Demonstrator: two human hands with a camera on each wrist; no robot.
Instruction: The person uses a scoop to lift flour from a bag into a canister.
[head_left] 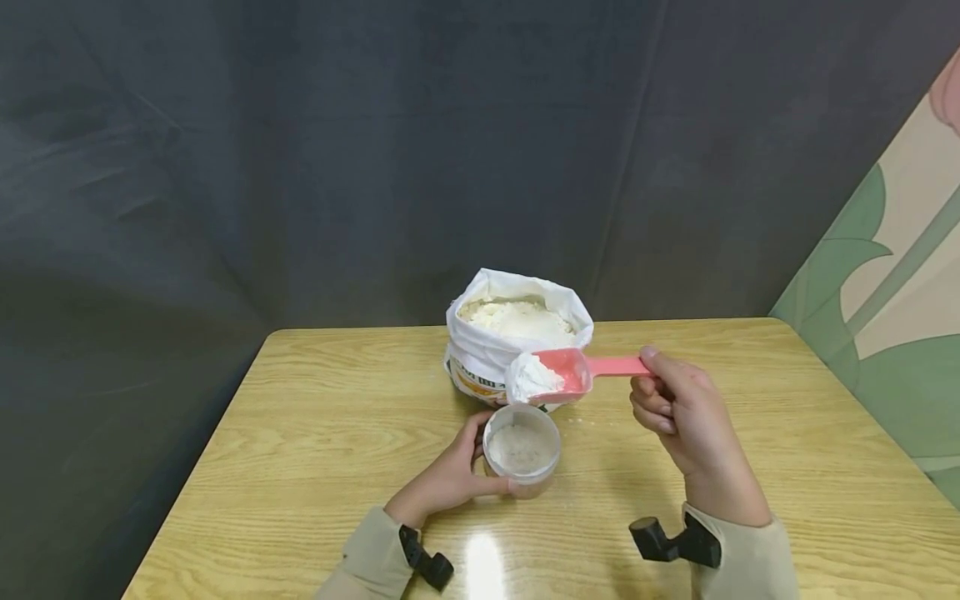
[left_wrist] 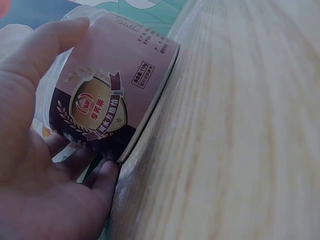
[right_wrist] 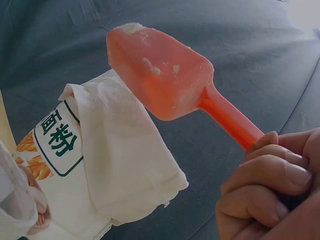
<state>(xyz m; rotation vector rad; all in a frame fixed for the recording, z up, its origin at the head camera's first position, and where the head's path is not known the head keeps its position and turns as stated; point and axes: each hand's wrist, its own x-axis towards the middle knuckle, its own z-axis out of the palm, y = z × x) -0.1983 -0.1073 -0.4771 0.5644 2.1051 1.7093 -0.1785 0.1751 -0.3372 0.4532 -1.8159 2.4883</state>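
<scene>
From above I see the left hand curled round a plastic jar; the right hand pinches a pink scoop of flour near the jar's rim; the flour bag stands toward the wooden table's far edge, wood spreading wide either side; at the left wrist, thumb and fingers span the labelled jar; at the right, fingers grip the scoop handle, dark cloth behind.
</scene>
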